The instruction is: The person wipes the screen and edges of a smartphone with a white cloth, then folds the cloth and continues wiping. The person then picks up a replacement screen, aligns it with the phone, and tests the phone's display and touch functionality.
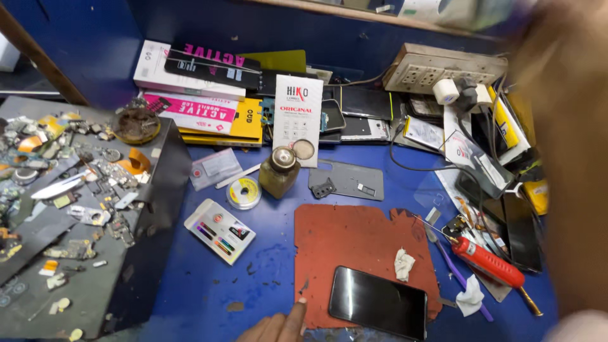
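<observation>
My left hand [278, 326] shows only its fingertips at the bottom edge. One finger rests on the blue bench at the left edge of the red-brown work mat [354, 237], and it holds nothing. A black smartphone [378, 302] lies screen up on the mat's lower part, just right of that hand. A crumpled white scrap [404, 263] lies on the mat above the phone. A large blurred shape [563, 158] fills the right side close to the camera, probably my right arm or hand. Its fingers are not distinguishable.
A small glass bottle [279, 171], a solder wire reel [244, 192], a grey phone back plate [348, 180] and a clear tool case [219, 230] lie behind the mat. A red-handled tool [487, 261] lies right. Boxes are stacked at the back, beside a power strip [443, 68]. A dark parts tray [69, 209] stands left.
</observation>
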`<move>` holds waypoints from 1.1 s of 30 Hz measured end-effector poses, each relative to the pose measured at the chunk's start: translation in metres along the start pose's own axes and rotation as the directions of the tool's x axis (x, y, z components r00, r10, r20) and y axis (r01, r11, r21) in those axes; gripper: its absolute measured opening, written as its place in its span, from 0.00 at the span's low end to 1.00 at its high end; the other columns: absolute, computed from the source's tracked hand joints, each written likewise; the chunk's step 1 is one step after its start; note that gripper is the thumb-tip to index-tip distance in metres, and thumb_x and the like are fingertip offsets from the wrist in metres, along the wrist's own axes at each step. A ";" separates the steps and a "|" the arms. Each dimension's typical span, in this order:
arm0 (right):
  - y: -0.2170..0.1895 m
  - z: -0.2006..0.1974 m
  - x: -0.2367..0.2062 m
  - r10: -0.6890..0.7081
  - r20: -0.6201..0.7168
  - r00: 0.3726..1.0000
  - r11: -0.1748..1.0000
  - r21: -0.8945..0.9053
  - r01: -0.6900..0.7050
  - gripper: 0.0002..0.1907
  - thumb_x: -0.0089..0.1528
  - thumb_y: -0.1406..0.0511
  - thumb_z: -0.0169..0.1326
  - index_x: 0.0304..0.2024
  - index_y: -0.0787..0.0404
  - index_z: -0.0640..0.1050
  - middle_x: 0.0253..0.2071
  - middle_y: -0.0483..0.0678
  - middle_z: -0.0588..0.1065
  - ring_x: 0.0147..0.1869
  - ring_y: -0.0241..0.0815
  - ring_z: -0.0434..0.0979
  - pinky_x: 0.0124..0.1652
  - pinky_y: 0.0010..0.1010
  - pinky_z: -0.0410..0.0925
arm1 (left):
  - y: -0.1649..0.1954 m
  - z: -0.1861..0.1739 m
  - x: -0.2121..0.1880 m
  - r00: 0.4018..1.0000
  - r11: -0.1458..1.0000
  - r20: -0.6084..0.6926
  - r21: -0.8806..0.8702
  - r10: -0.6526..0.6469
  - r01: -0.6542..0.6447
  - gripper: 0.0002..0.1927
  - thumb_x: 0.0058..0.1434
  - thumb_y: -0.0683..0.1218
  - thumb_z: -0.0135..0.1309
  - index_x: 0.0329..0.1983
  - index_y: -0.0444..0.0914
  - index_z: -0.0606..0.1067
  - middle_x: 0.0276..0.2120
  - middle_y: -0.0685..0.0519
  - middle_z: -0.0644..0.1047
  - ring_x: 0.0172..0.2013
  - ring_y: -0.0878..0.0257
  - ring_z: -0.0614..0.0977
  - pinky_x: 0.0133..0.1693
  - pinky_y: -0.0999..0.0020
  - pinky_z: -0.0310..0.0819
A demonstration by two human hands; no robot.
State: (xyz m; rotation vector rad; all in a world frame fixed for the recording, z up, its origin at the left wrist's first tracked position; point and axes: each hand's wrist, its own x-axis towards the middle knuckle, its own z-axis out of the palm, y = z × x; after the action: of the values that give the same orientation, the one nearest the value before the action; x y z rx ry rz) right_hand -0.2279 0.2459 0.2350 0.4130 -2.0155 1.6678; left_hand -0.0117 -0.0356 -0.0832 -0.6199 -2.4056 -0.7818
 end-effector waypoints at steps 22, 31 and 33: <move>0.167 -0.002 -0.093 0.334 -0.004 0.943 0.672 -0.700 -0.241 0.16 0.54 0.67 0.70 0.41 0.63 0.78 0.37 0.52 0.81 0.41 0.42 0.82 0.41 0.33 0.73 | 0.017 -0.008 -0.017 0.976 0.974 -0.033 -0.081 -0.215 0.212 0.21 0.40 0.37 0.64 0.41 0.40 0.85 0.16 0.53 0.77 0.16 0.61 0.79 0.21 0.64 0.74; 0.062 -0.069 -0.180 0.204 0.265 0.942 0.726 -0.687 0.036 0.07 0.62 0.67 0.62 0.41 0.65 0.83 0.34 0.51 0.82 0.35 0.38 0.84 0.35 0.27 0.73 | 0.042 -0.056 -0.002 0.894 0.889 -0.013 -0.103 -0.449 0.445 0.22 0.45 0.32 0.56 0.43 0.41 0.82 0.34 0.47 0.83 0.30 0.55 0.86 0.36 0.64 0.81; 0.053 -0.083 -0.217 0.242 0.301 0.922 0.729 -0.684 0.032 0.08 0.60 0.66 0.62 0.40 0.64 0.83 0.36 0.50 0.82 0.34 0.37 0.84 0.36 0.27 0.74 | 0.044 -0.059 0.009 0.903 0.891 0.007 -0.156 -0.430 0.425 0.17 0.53 0.34 0.58 0.46 0.39 0.81 0.34 0.47 0.82 0.31 0.56 0.86 0.35 0.64 0.80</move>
State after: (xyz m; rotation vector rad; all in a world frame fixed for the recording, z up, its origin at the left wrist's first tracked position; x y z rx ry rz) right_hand -0.0595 0.3217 0.0838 0.3584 -2.7993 0.8060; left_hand 0.0266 -0.0391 -0.0200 -0.1231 -2.5039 -1.1570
